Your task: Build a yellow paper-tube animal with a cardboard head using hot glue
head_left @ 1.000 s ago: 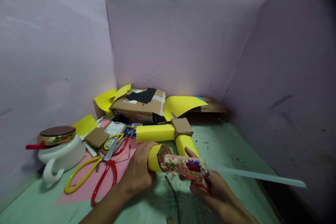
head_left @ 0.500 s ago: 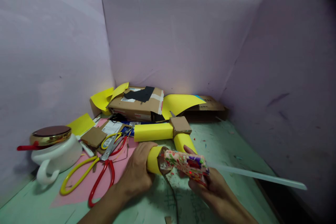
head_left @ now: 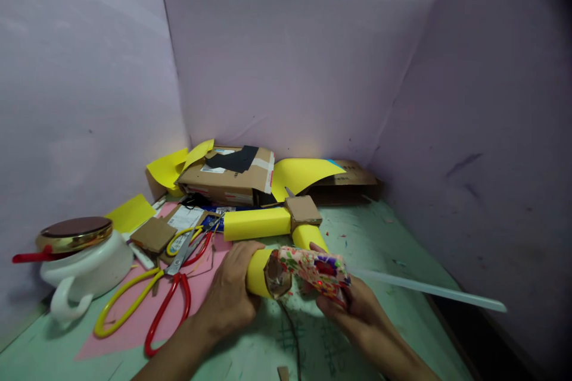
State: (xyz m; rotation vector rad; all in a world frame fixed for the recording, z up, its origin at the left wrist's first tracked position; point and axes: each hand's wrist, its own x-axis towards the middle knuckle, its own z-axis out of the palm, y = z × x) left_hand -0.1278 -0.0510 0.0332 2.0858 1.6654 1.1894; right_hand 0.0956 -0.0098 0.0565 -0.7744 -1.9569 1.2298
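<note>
My left hand [head_left: 236, 280] is closed around a short yellow paper-covered cardboard tube [head_left: 258, 274], whose open brown end faces right. In my right hand [head_left: 346, 303] is a flower-patterned hot glue gun [head_left: 313, 268]. Its front end is at the rim of the tube's opening; whether it touches cannot be made out. A long translucent glue stick [head_left: 429, 287] sticks out of the gun's back. Just beyond the hands lies a yellow tube piece [head_left: 257, 224], meeting a brown cardboard square [head_left: 304, 211] and a second yellow tube [head_left: 309, 238] partly hidden behind the gun.
Scissors with yellow and red handles [head_left: 172, 274] lie on pink paper [head_left: 120, 324] at left. Beside them stands a white cup [head_left: 92, 268] with a gold-rimmed lid [head_left: 75, 232]. Cardboard boxes [head_left: 226, 181] and yellow sheets [head_left: 301, 174] sit along the back. A dark cord [head_left: 295, 339] runs toward me.
The glue gun's front end has shifted slightly from inside the tube's opening to its upper rim, so more of the opening shows. The whole view has moved a little.
</note>
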